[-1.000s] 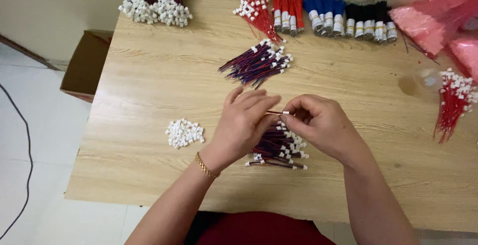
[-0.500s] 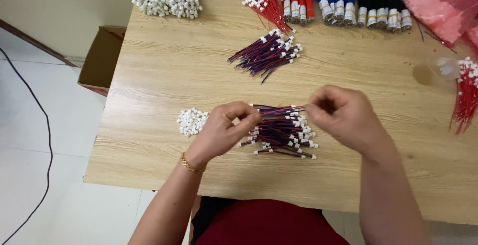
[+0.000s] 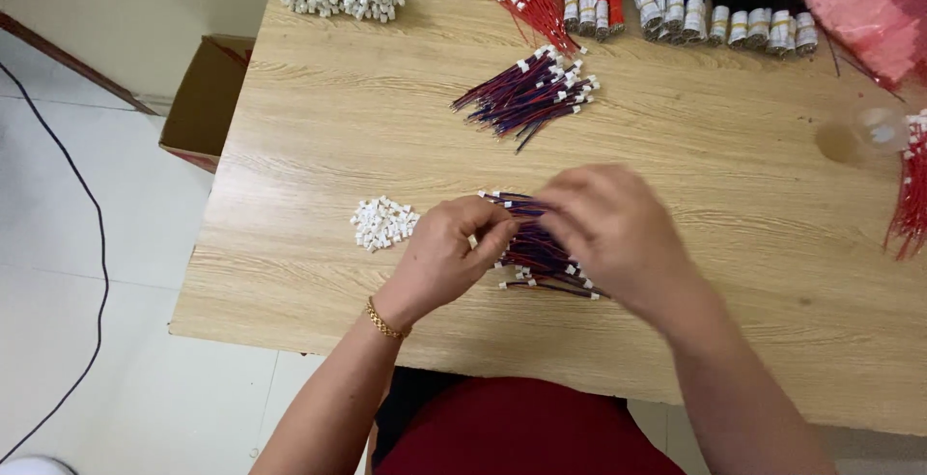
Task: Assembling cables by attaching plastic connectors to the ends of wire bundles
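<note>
step in hand, as judged: fitting a small white connector to a wire end. both hands meet over the near wire pile [image 3: 541,258], a loose heap of red-and-blue leads with white plugs lying on the counter [image 3: 319,137] just in front of the person. the left hand [image 3: 446,255] has its fingers [image 3: 492,234] pinched together on what appears to be a small white piece at the pile's left edge. the right hand [image 3: 610,229] is curled over the pile with its fingers turned under; what they grasp cannot be told

next move, as judged: it calls for fine alignment of the plug with the wire end, a steady pinch on both sides, and no disturbance of the heap beneath

a small heap of loose white connectors [image 3: 382,222] lies just left of the left hand. a second wire pile [image 3: 529,94] lies further back, well apart

surface: light wood-grain counter. along its far edge stand tied bundles of red, blue and black wires [image 3: 690,2]. room: pale tiled floor [image 3: 87,272], an open cardboard box [image 3: 208,98] beside the counter, a dark cable [image 3: 72,181] across the tiles
</note>
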